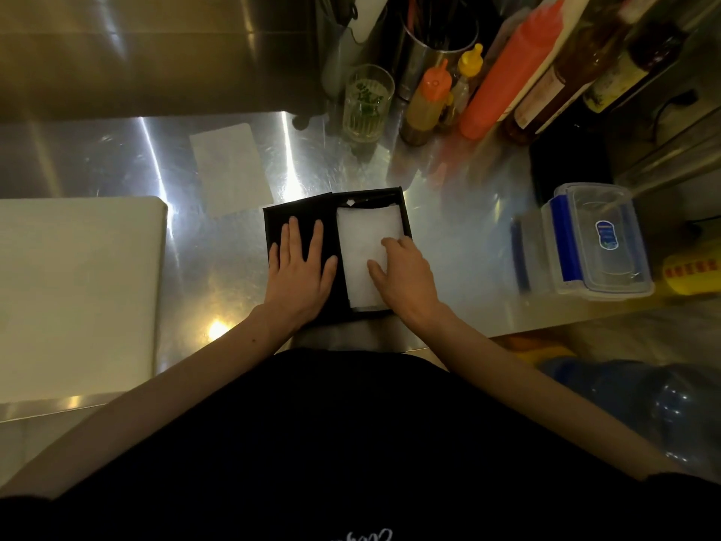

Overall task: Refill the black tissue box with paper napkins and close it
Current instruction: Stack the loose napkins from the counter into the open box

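Observation:
The black tissue box [405, 216] lies open on the steel counter near its front edge. Its lid [279, 222] is folded out flat to the left. A stack of white paper napkins [361, 244] fills the right half of the box. My left hand [302, 269] rests flat on the lid with fingers spread. The fingers of my right hand [404, 277] press down on the near right part of the napkin stack. Neither hand grips anything.
A white cutting board [74, 290] lies at the left. One flat translucent sheet [230, 167] is behind the box. A glass [366, 103], squeeze bottles [507, 72] and sauce bottles crowd the back right. A clear plastic container with blue clips [593, 244] stands at the right.

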{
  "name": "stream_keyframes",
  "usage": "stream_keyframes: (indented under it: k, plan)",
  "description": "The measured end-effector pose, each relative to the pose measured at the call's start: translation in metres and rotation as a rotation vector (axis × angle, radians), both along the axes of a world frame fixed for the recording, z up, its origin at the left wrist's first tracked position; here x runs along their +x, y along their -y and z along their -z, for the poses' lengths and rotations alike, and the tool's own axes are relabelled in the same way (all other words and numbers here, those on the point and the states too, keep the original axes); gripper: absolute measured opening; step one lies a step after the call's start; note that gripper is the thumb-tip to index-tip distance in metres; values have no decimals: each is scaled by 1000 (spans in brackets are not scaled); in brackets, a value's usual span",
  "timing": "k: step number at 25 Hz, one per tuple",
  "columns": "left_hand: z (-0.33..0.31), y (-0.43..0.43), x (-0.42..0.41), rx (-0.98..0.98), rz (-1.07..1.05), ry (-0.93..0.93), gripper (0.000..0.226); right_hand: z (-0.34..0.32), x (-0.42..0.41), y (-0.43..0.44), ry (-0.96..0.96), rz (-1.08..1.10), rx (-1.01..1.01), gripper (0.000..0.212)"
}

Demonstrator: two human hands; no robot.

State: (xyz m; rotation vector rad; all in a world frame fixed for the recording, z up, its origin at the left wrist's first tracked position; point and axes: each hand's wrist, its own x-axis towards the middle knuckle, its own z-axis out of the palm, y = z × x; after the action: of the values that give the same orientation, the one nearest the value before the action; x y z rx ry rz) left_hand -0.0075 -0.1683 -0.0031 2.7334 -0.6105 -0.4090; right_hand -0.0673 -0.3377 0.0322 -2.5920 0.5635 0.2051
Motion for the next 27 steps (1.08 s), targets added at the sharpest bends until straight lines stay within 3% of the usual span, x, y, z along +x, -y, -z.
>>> stream_keyframes:
  k: [8, 15, 19, 27]
  plan:
    - [0, -1, 0, 0, 1, -8, 64, 6, 8, -4, 26, -247, -220, 45]
    - [0, -2, 1, 6, 10, -6, 66, 26, 17, 1, -245, -481, -249, 67]
    - [0, -2, 1, 3, 7, -18, 67, 29, 20, 0, -327, -501, -205, 71]
    - [2, -7, 1, -48, -7, -45, 63, 34, 18, 3, -284, -491, -178, 71]
